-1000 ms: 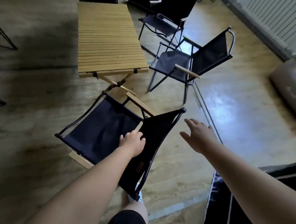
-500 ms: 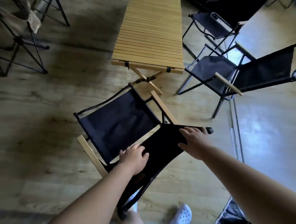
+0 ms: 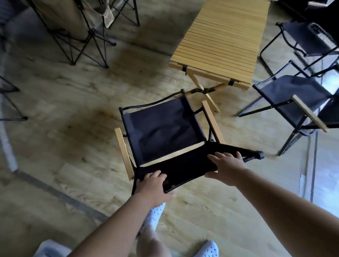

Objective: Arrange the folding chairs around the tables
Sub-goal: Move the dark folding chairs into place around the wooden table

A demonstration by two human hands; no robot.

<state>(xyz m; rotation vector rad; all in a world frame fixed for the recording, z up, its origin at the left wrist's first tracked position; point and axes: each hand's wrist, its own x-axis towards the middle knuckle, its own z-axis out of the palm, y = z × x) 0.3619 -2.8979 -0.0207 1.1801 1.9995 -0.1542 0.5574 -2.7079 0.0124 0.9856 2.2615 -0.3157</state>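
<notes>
Black canvas on a black frame with pale wooden armrests: one folding chair (image 3: pixel 164 132), just short of the near end of the slatted wooden table (image 3: pixel 225 40), seat turned toward it. I cannot tell whether its legs touch the plank floor (image 3: pixel 58 143). Both hands are clamped on its backrest (image 3: pixel 184 167), set apart along the top edge. The left hand (image 3: pixel 153 187) grips the left end, fingers over and thumb under. The right hand (image 3: pixel 227 165) holds nearer the right end, fingers spread on the canvas, thumb below the edge. Also in my view: two matching black chairs (image 3: pixel 293 94) along the table's right side, one tan cross-legged chair (image 3: pixel 72 15) well off to the upper left, and white perforated shoes (image 3: pixel 206 252) at the bottom.
</notes>
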